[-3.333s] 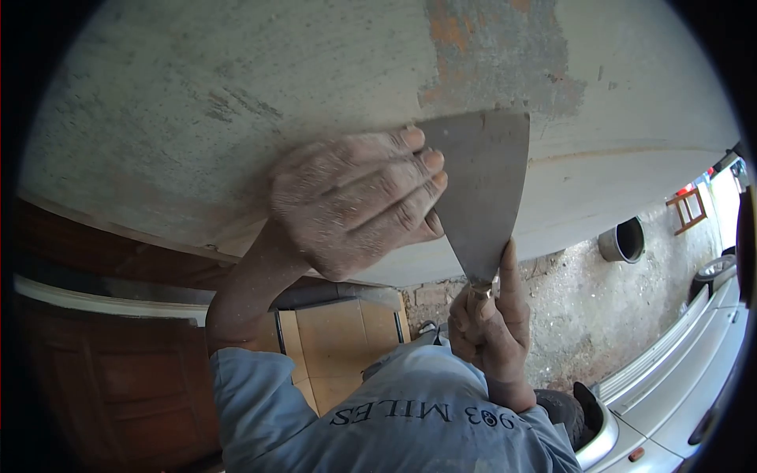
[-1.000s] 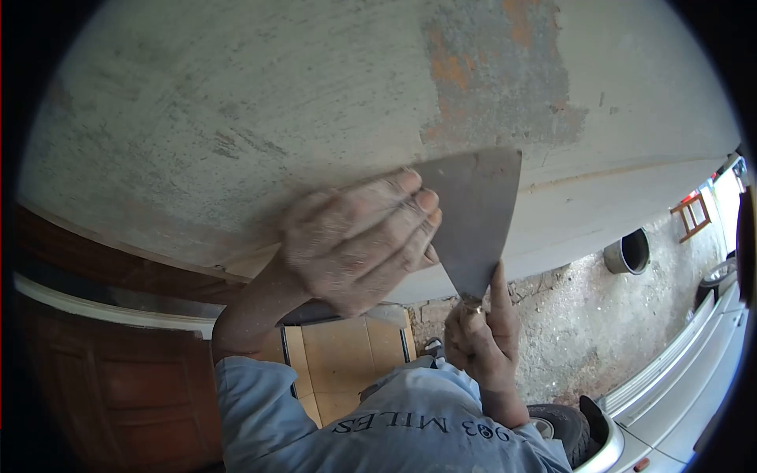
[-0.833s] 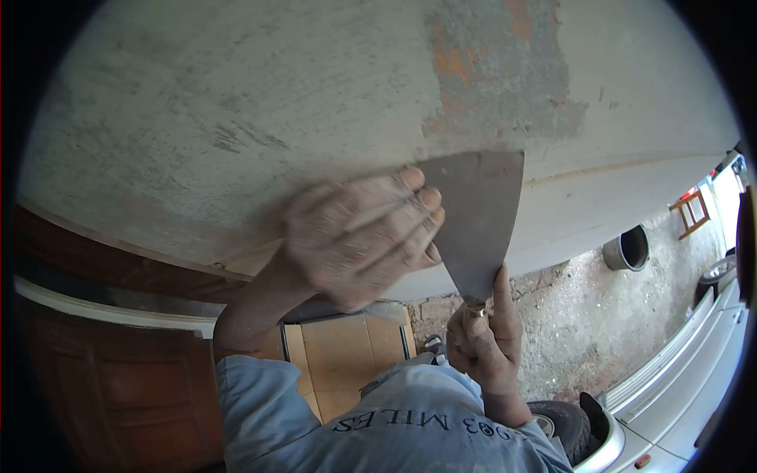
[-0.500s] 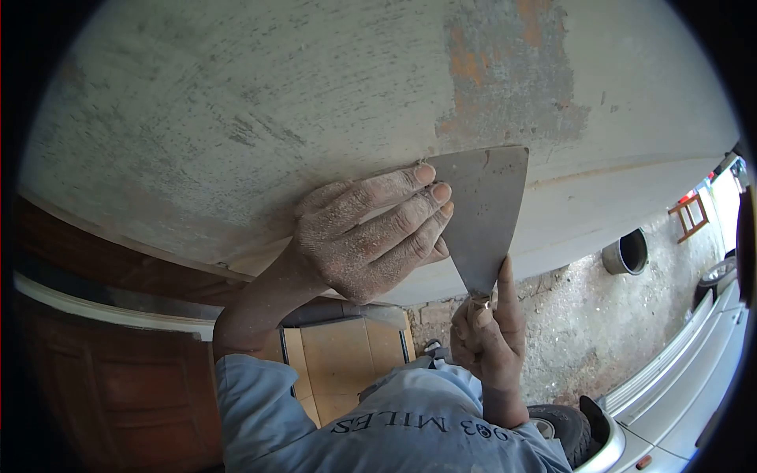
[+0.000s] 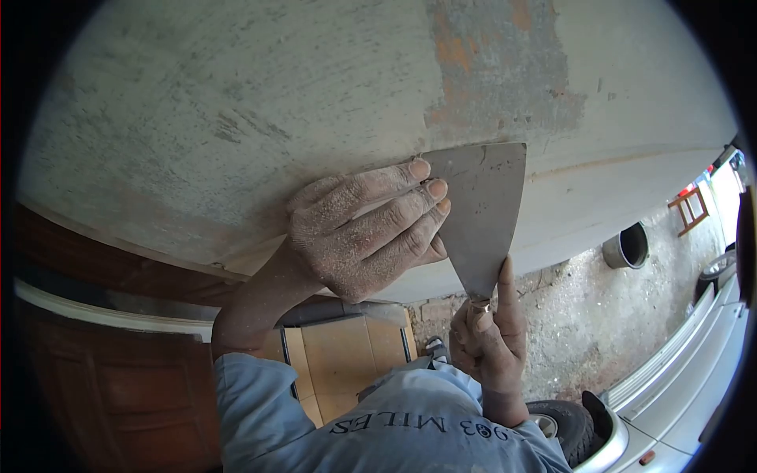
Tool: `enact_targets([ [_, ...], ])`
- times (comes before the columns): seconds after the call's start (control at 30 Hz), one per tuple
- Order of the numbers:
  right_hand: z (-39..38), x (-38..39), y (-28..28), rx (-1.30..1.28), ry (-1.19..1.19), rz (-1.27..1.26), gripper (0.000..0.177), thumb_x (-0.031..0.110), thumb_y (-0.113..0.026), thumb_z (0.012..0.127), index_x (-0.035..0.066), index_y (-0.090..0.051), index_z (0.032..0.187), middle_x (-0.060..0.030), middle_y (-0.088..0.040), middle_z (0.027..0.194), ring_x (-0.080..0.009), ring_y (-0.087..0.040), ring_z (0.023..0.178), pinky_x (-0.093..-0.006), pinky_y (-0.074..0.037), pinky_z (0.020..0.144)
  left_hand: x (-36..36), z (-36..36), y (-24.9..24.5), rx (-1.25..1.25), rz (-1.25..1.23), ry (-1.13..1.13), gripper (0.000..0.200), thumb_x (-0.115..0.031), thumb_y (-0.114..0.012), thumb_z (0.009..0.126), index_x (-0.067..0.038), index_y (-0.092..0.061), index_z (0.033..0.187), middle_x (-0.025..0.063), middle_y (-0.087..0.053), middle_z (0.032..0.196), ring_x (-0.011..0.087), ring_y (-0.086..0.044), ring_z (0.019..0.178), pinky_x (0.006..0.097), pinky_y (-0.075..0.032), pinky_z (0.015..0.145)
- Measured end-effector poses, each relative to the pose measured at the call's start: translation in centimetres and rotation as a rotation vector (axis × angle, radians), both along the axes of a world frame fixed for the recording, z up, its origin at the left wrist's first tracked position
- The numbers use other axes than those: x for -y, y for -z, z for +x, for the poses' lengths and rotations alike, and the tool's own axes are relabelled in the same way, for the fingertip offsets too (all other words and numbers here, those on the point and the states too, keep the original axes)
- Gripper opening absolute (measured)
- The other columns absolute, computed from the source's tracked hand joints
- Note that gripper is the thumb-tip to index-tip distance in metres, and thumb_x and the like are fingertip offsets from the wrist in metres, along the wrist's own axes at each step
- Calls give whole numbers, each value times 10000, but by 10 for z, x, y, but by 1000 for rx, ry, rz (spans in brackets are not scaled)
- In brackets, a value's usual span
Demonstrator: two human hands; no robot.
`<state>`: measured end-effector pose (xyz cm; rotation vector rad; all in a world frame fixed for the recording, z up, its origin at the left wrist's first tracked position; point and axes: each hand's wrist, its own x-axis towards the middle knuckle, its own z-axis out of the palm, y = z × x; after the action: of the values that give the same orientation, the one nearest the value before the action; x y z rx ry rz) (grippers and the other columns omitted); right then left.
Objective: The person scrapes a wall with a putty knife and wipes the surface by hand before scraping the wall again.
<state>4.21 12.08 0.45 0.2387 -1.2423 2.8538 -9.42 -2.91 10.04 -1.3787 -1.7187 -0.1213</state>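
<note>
A wide metal putty knife [image 5: 485, 213] is held with its blade edge up near the pale, scuffed ceiling or wall surface [image 5: 197, 118]. My right hand [image 5: 493, 339] is closed around its handle, index finger stretched along the blade's lower side. Dusty with powder, my left hand [image 5: 367, 229] pinches the blade's left corner; its fingertips rest on the face and the thumb is mostly hidden behind. Beyond the blade, a grey and orange patch [image 5: 505, 71] shows on the surface. Whether the edge touches the surface is hard to tell.
To the right, a dark bucket [image 5: 631, 248] and a wooden stool [image 5: 690, 211] stand on rough ground [image 5: 568, 331]. A silver car [image 5: 678, 378] is at the lower right. Brown wooden door panels [image 5: 126, 386] are at lower left, and tan tiles [image 5: 347, 355] lie below me.
The grey and orange patch has shifted slightly left and up in view. Both hands keep the same hold on the putty knife, with the left hand slightly further left.
</note>
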Motion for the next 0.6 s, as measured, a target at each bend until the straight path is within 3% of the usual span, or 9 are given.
enact_targets([
  [0.43, 1, -1, 9, -46, -5, -34, 623, 128, -399, 944, 107, -12, 1431, -27, -400, 652, -44, -311, 462, -171, -306, 411, -1, -5, 4, -34, 44, 51, 231, -305, -677, 686, -108, -682, 807, -13, -665, 821, 146, -636, 860, 212, -506, 648],
  [0.53, -4, 2, 3, -110, 14, 99, 616, 134, -387, 948, 110, -7, 1432, -31, -397, 654, -45, -313, 465, -171, -305, 411, -2, -5, 7, -24, 78, 51, 233, -304, -673, 698, -104, -684, 817, -4, -667, 827, 151, -638, 864, 227, -516, 654],
  [0.6, -1, 1, 5, -54, -11, 7, 619, 135, -383, 948, 124, 3, 1433, -35, -396, 654, -46, -315, 463, -176, -301, 408, -2, -5, 5, -16, 75, 61, 232, -299, -670, 707, -100, -686, 826, 3, -668, 836, 156, -640, 863, 237, -523, 666],
])
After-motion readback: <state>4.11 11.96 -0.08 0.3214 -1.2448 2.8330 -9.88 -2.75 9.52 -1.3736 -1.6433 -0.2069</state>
